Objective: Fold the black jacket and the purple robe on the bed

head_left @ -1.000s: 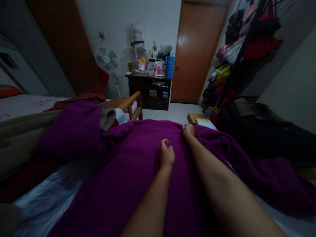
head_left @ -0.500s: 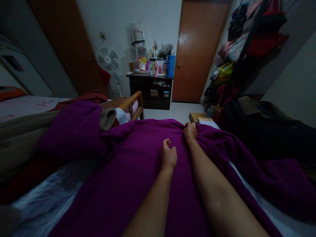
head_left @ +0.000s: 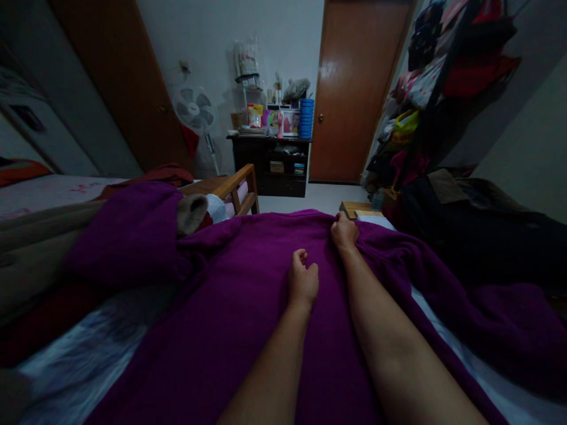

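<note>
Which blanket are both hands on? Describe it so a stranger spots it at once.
Start at the bed filling the foreground. The purple blanket spreads across it from the near edge to the far end, where the right hand grips its edge and the left hand rests on it. Only it is deep purple; the bedding beside it is beige.
</note>
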Demonstrator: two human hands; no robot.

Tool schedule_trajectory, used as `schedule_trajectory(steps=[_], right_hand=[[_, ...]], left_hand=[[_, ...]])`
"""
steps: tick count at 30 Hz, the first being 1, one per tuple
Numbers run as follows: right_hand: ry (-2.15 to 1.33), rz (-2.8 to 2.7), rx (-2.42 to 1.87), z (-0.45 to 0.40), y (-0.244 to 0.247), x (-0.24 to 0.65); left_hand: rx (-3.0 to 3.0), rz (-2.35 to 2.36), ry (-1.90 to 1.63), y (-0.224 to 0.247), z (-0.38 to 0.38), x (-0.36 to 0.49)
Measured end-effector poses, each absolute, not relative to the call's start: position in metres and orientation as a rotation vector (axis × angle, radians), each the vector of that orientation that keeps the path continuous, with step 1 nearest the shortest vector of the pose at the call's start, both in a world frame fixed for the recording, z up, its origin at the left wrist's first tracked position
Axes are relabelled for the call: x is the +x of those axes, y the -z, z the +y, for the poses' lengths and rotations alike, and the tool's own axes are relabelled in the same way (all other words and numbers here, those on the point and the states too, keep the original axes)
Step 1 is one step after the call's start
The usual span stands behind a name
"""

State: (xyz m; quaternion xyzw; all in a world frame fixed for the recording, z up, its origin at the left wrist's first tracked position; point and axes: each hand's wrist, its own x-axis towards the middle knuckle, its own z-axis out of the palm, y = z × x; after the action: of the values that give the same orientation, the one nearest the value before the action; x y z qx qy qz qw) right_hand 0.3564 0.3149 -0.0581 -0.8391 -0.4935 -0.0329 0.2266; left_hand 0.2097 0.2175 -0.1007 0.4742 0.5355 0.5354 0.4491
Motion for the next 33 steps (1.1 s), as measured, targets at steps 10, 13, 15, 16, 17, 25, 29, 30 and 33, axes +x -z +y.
schedule_trajectory(steps=[10, 13, 15, 16, 17, 25, 29, 30, 33], right_hand=[[-0.016, -1.501, -2.430, 0.314, 0.082, 0.356], [-0.070, -1.481, -2.467, 0.316, 0.087, 0.351], [-0.138, -1.485, -2.487, 0.318, 0.086, 0.349], [-0.173, -1.491, -2.493, 0.319, 0.085, 0.349], [-0.200, -1.497, -2.495, 0.320, 0.083, 0.349], [-0.155, -1.586, -2.495, 0.321, 0.082, 0.353], [-0.270, -1.569, -2.509, 0.318, 0.087, 0.356], [-0.278, -1.571, -2.502, 0.318, 0.087, 0.357], [-0.282, -1.585, -2.472, 0.317, 0.087, 0.360]], left_hand=[[1.146, 1.296, -1.322, 0.096, 0.215, 0.209], [1.138, 1.283, -1.328, 0.096, 0.215, 0.209], [1.145, 1.280, -1.327, 0.097, 0.215, 0.209], [1.147, 1.279, -1.325, 0.097, 0.216, 0.209], [1.150, 1.277, -1.323, 0.098, 0.216, 0.209], [1.150, 1.286, -1.325, 0.099, 0.217, 0.210], [1.164, 1.307, -1.310, 0.099, 0.217, 0.210], [1.164, 1.317, -1.304, 0.099, 0.217, 0.210], [1.173, 1.330, -1.303, 0.099, 0.217, 0.209]])
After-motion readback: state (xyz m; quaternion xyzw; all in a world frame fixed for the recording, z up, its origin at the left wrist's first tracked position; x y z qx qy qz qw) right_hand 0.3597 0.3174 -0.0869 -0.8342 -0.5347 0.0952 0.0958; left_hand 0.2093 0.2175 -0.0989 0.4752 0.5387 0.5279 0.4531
